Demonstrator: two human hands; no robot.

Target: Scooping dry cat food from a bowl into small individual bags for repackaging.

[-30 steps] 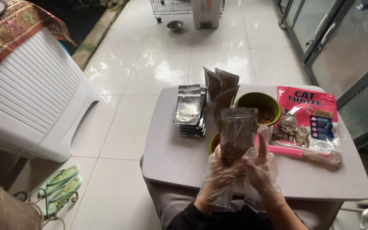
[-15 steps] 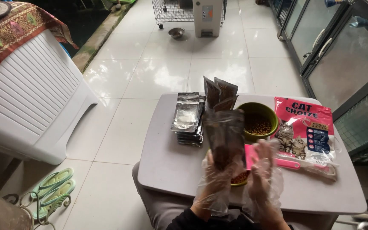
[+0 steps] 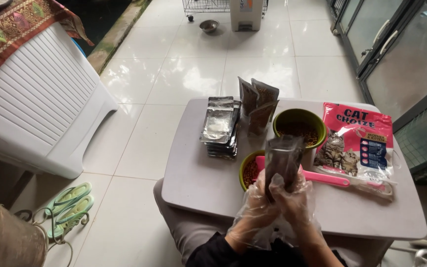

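Note:
My left hand (image 3: 256, 205) and my right hand (image 3: 295, 200), both in clear plastic gloves, grip the lower end of a small pouch (image 3: 282, 157) filled with brown kibble, held upright above the near edge of the grey table (image 3: 196, 178). Just behind the pouch sits a green bowl of kibble (image 3: 247, 170) with a pink scoop (image 3: 322, 177) lying across it. A second green bowl (image 3: 298, 128) holding kibble stands farther back. Three filled pouches (image 3: 257, 101) stand upright behind it.
A stack of flat silver pouches (image 3: 219, 126) lies on the table's left part. A pink cat-food bag (image 3: 361, 143) lies at the right. A white plastic chair (image 3: 40, 104) stands left; green sandals (image 3: 67, 205) lie on the tiled floor. Glass doors (image 3: 401, 54) line the right.
The pouch has come down and toward me, from above the bowls to low over the table's near edge, with both hands closing together around its bottom.

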